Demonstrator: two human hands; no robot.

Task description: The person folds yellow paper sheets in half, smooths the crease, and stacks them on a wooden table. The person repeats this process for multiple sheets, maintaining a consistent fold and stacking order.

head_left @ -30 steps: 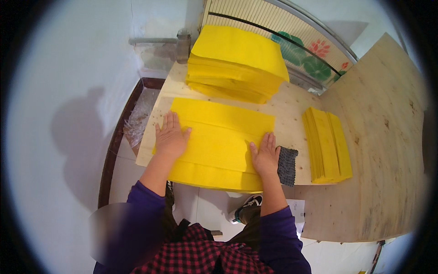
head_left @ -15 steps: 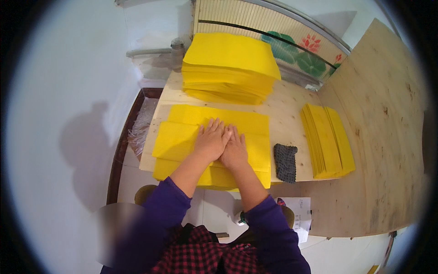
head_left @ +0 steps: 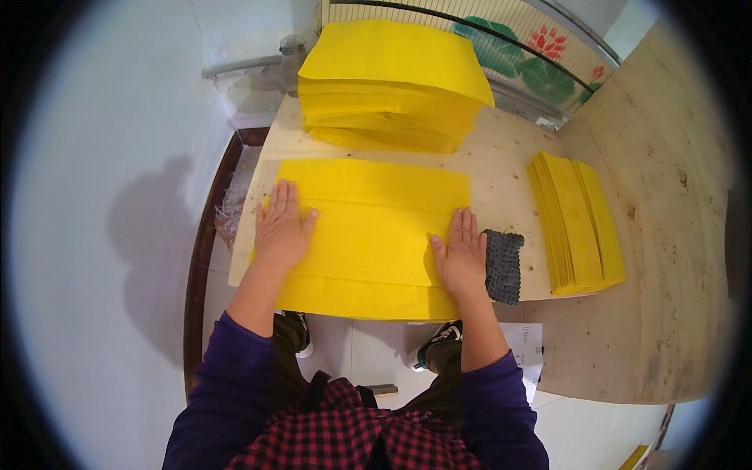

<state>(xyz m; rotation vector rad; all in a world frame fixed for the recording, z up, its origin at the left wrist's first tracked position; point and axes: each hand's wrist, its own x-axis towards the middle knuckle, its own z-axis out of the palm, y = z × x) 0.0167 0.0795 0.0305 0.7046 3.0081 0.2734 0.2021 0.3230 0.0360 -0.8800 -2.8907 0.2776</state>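
Note:
A yellow felt-like sheet [head_left: 370, 243] lies in front of me, with a crease or layer edge across its upper part and another near its front. My left hand [head_left: 282, 233] rests flat on its left edge, fingers stretched forward and thumb out. On the opposite edge lies my right hand [head_left: 460, 254], its fingers extended and thumb apart. Neither hand grips anything. Close beside the right hand is a dark grey textured cloth [head_left: 504, 268]. How many layers lie under my palms is hidden.
Behind the sheet rises a tall stack of yellow sheets [head_left: 395, 63] on the wooden table [head_left: 507, 160]. Folded yellow pieces [head_left: 570, 223] stand at the right, near an upright plywood panel [head_left: 666, 204]. A glass jar [head_left: 292, 61] is at the far left; white paper [head_left: 526, 348] shows below the table's edge.
My hands were together, overlapping at the middle of the yellow sheet. They have parted to its left and right edges, and its folded layers now look spread into one flatter surface.

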